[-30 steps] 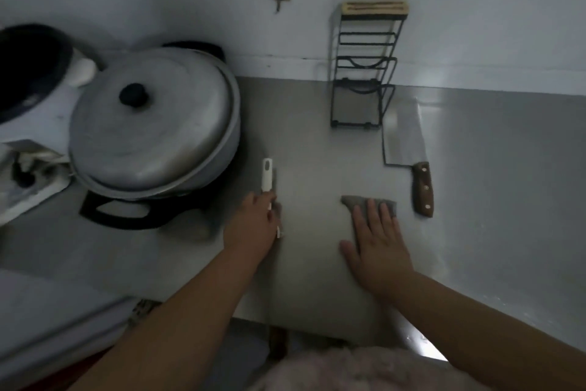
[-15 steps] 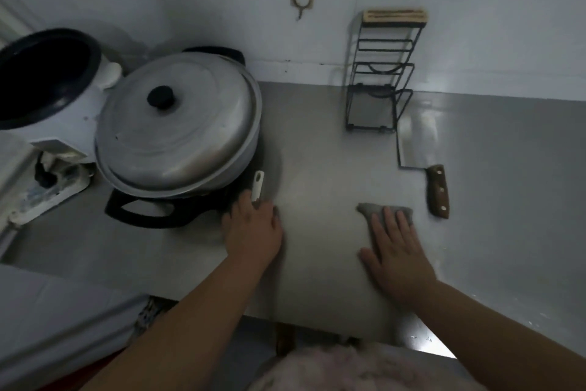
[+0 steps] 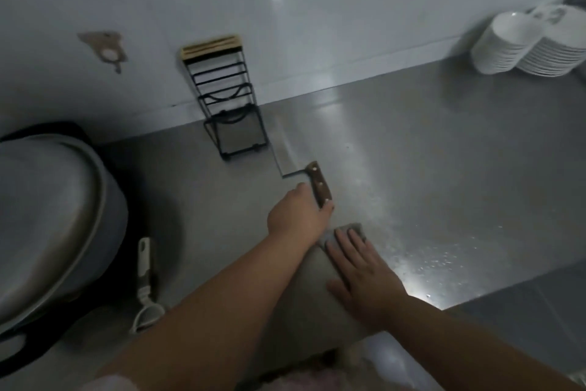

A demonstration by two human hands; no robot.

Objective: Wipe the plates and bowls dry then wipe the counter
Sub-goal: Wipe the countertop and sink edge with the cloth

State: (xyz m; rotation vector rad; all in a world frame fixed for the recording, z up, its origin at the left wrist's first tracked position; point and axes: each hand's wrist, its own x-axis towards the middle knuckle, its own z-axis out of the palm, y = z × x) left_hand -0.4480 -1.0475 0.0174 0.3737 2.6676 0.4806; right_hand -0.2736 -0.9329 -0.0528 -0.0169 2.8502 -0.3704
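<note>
head view: steel counter (image 3: 444,168)
left hand (image 3: 296,216): grasping cleaver (image 3: 301,165) handle
right hand (image 3: 361,276): flat, fingers straight, pressing grey cloth (image 3: 345,230), near edge

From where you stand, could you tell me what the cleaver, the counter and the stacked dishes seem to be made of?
Cleaver: bright metal blade, seemingly steel; brown, wood-looking handle with pale rivets.
Counter: brushed metal sheet, probably stainless steel, with dull streaked reflections.
Stacked dishes: glossy white, likely glazed ceramic, though melamine cannot be ruled out.
</note>
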